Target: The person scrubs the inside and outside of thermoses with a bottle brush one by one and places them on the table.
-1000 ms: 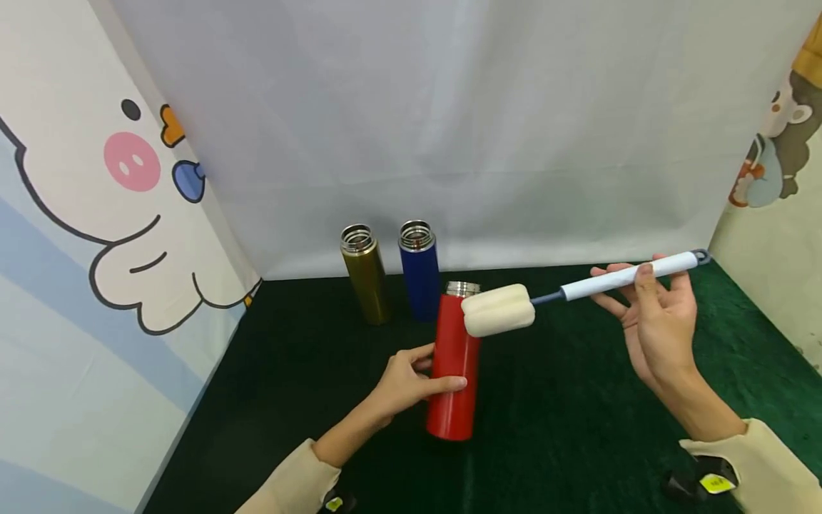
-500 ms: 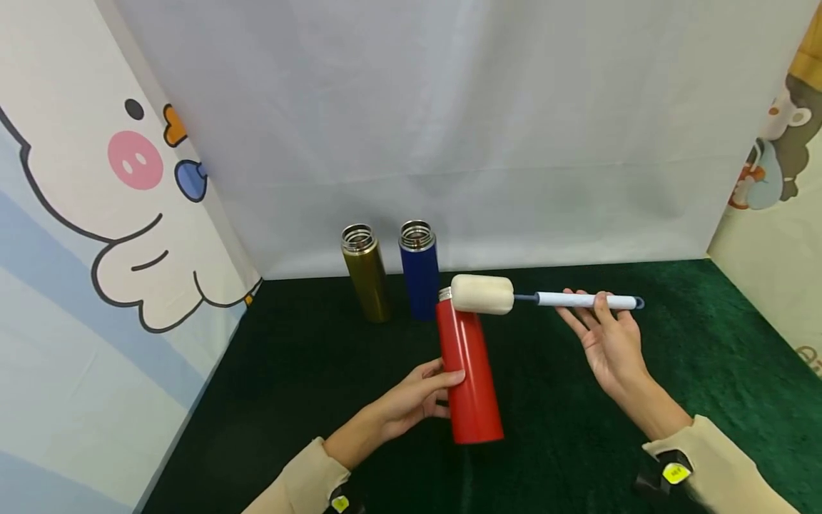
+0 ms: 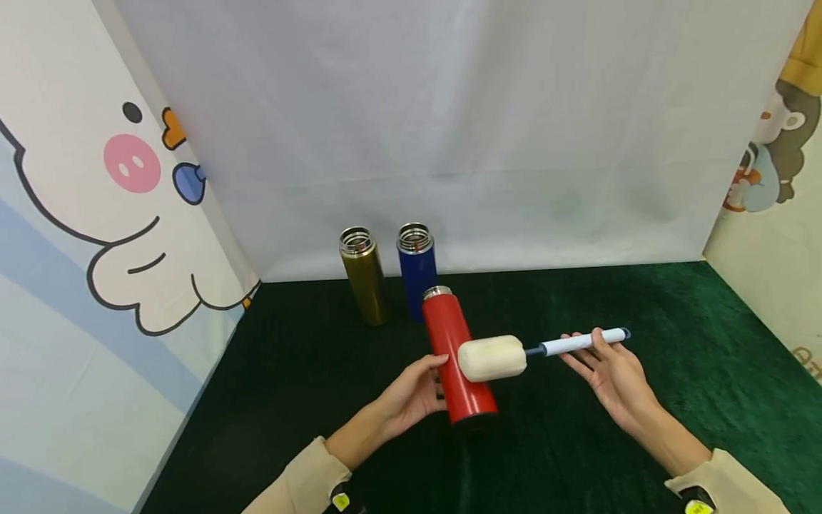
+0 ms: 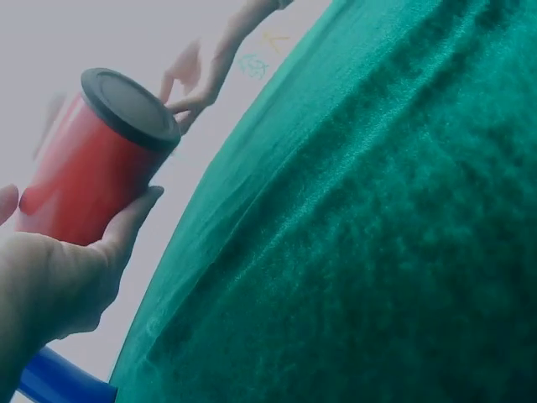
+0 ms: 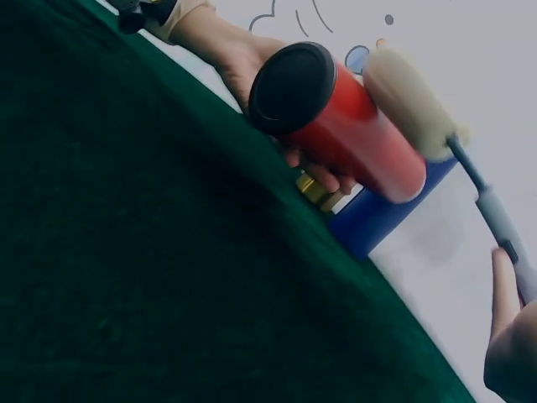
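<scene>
My left hand (image 3: 411, 400) grips a red bottle (image 3: 449, 335) around its lower half, above the table. The bottle leans with its steel mouth up and to the left; its dark base (image 4: 134, 105) faces the left wrist camera. In my right hand (image 3: 616, 378) is a bottle brush (image 3: 581, 343), pinched by its white handle between thumb and fingers. The brush's cream sponge head (image 3: 493, 358) lies across the front of the bottle in the head view. Whether sponge and bottle touch, I cannot tell.
Behind, a gold bottle (image 3: 366, 285) and a blue bottle (image 3: 417, 271) stand upright and uncapped on the dark green cloth (image 3: 565, 442). A white curtain (image 3: 514, 143) closes off the back, and a cartoon-printed panel (image 3: 83, 343) borders the left side.
The brush has come left and down with my right hand, its head passing from the bottle's mouth to its lower body. The red bottle has tilted, its mouth swinging left.
</scene>
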The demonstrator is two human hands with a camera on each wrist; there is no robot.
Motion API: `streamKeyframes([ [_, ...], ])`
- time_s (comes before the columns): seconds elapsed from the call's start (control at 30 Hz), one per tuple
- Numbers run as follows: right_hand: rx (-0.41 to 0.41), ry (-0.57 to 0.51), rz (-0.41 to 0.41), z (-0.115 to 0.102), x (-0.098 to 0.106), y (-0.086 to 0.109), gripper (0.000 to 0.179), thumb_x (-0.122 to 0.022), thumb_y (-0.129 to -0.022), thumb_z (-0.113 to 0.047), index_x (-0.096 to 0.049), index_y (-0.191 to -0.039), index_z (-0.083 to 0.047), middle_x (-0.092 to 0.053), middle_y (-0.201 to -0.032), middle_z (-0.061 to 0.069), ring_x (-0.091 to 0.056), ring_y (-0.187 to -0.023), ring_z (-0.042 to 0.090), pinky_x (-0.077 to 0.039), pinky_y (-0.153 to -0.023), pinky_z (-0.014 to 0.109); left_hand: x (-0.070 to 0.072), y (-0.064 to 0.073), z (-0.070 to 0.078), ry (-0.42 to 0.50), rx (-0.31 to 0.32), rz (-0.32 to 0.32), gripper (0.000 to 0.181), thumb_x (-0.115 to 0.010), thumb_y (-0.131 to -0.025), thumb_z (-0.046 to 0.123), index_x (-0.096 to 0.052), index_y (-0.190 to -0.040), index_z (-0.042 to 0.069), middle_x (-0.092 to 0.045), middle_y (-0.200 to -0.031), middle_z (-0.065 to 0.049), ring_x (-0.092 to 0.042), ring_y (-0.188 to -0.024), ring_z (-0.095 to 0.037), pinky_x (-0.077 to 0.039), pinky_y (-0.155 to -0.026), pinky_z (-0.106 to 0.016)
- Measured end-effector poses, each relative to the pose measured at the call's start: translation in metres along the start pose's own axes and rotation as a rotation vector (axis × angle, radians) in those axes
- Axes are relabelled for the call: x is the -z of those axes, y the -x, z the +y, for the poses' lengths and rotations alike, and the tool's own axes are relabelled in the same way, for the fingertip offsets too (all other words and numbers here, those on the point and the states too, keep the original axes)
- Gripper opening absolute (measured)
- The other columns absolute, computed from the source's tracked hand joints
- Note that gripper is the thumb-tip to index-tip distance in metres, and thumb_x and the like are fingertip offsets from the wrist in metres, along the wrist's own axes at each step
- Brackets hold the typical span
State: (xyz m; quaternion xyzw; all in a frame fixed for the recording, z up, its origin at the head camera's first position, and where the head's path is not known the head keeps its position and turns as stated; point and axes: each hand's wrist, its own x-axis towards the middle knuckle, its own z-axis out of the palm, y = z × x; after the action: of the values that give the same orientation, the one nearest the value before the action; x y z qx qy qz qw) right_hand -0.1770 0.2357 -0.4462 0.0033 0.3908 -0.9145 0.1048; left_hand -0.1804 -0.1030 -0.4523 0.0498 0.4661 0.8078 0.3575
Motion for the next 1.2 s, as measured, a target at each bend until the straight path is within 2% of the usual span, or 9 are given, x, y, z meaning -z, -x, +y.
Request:
streamKeyframes([
  [0.17, -0.07, 0.102, -0.043, 0.002, 0.008, 0.003, 0.012, -0.044, -0.11, -0.024, -0.047, -0.117, -0.015, -0.066, -0.115, -0.001, -0.071, -0.112, 0.011, -0.058, -0.096, 0.031, -0.001, -0.001, 0.001, 0.016, -0.031, 0.025, 0.057, -0.045, -0.108, 0.038, -0.025, -0.157, 0.017, -0.051, -0.139, -0.002, -0.056, -0.123, -0.018, -0.051, -0.101, -0.039],
  [0.43, -0.068, 0.203, -0.05, 0.0, 0.006, -0.007, 0.016, -0.043, -0.11, -0.026, -0.05, -0.124, -0.02, -0.068, -0.113, -0.005, -0.069, -0.11, 0.007, -0.06, -0.092, 0.029, -0.002, -0.004, 0.0, -0.03, -0.042, 0.038, 0.058, -0.048, -0.107, 0.032, -0.024, -0.158, 0.015, -0.055, -0.137, -0.002, -0.058, -0.123, -0.018, -0.049, -0.105, -0.043],
  [0.57, -0.073, 0.105, -0.028, -0.008, -0.002, -0.021, 0.019, -0.046, -0.109, -0.026, -0.043, -0.125, -0.019, -0.071, -0.113, -0.003, -0.07, -0.109, 0.008, -0.06, -0.092, 0.029, -0.003, -0.005, -0.003, -0.028, -0.035, 0.04, 0.058, -0.049, -0.107, 0.028, -0.025, -0.159, 0.018, -0.052, -0.144, -0.004, -0.056, -0.127, -0.019, -0.043, -0.112, -0.048],
  [0.73, -0.083, -0.204, 0.002, -0.019, -0.015, -0.038, 0.021, -0.05, -0.106, -0.023, -0.039, -0.123, -0.017, -0.07, -0.113, 0.008, -0.072, -0.108, 0.018, -0.058, -0.099, 0.033, -0.006, -0.005, -0.006, -0.031, -0.02, 0.017, 0.061, -0.053, -0.105, 0.025, -0.025, -0.159, 0.023, -0.045, -0.155, -0.008, -0.05, -0.135, -0.024, -0.035, -0.12, -0.054],
  [0.83, -0.106, -0.378, 0.024, -0.02, -0.021, -0.043, 0.036, -0.053, -0.104, -0.02, -0.033, -0.134, -0.022, -0.07, -0.113, 0.015, -0.072, -0.11, 0.023, -0.05, -0.109, 0.035, -0.006, -0.005, -0.006, -0.053, -0.026, 0.016, 0.061, -0.056, -0.104, 0.023, -0.027, -0.158, 0.02, -0.045, -0.155, -0.01, -0.05, -0.135, -0.024, -0.034, -0.121, -0.055],
  [0.93, -0.151, -0.487, 0.058, -0.018, -0.024, -0.044, 0.051, -0.056, -0.103, -0.019, -0.026, -0.142, -0.03, -0.069, -0.112, 0.018, -0.07, -0.115, 0.025, -0.041, -0.117, 0.033, -0.005, -0.003, -0.005, -0.081, -0.05, 0.026, 0.062, -0.058, -0.103, 0.02, -0.028, -0.158, 0.017, -0.046, -0.154, -0.009, -0.052, -0.134, -0.022, -0.035, -0.12, -0.056],
  [1.0, -0.191, -0.508, 0.077, -0.015, -0.023, -0.042, 0.054, -0.056, -0.103, -0.019, -0.025, -0.144, -0.033, -0.069, -0.112, 0.019, -0.07, -0.115, 0.026, -0.037, -0.119, 0.032, -0.004, -0.002, -0.006, -0.092, -0.068, 0.023, 0.062, -0.057, -0.104, 0.018, -0.027, -0.158, 0.017, -0.046, -0.154, -0.008, -0.053, -0.133, -0.021, -0.037, -0.118, -0.056],
  [1.07, -0.229, -0.495, 0.075, -0.012, -0.021, -0.038, 0.047, -0.055, -0.104, -0.02, -0.029, -0.141, -0.032, -0.069, -0.113, 0.018, -0.071, -0.113, 0.026, -0.039, -0.119, 0.032, -0.004, 0.0, -0.005, -0.092, -0.085, 0.013, 0.061, -0.054, -0.105, 0.018, -0.025, -0.159, 0.019, -0.046, -0.154, -0.008, -0.054, -0.132, -0.021, -0.042, -0.114, -0.054],
  [1.2, -0.292, -0.353, 0.05, -0.006, -0.009, -0.028, 0.038, -0.051, -0.106, -0.021, -0.031, -0.139, -0.027, -0.069, -0.113, 0.013, -0.072, -0.106, 0.024, -0.046, -0.113, 0.033, -0.006, 0.004, -0.003, -0.024, -0.083, -0.033, 0.058, -0.047, -0.108, 0.026, -0.021, -0.16, 0.021, -0.049, -0.15, -0.003, -0.053, -0.131, -0.019, -0.046, -0.109, -0.048],
])
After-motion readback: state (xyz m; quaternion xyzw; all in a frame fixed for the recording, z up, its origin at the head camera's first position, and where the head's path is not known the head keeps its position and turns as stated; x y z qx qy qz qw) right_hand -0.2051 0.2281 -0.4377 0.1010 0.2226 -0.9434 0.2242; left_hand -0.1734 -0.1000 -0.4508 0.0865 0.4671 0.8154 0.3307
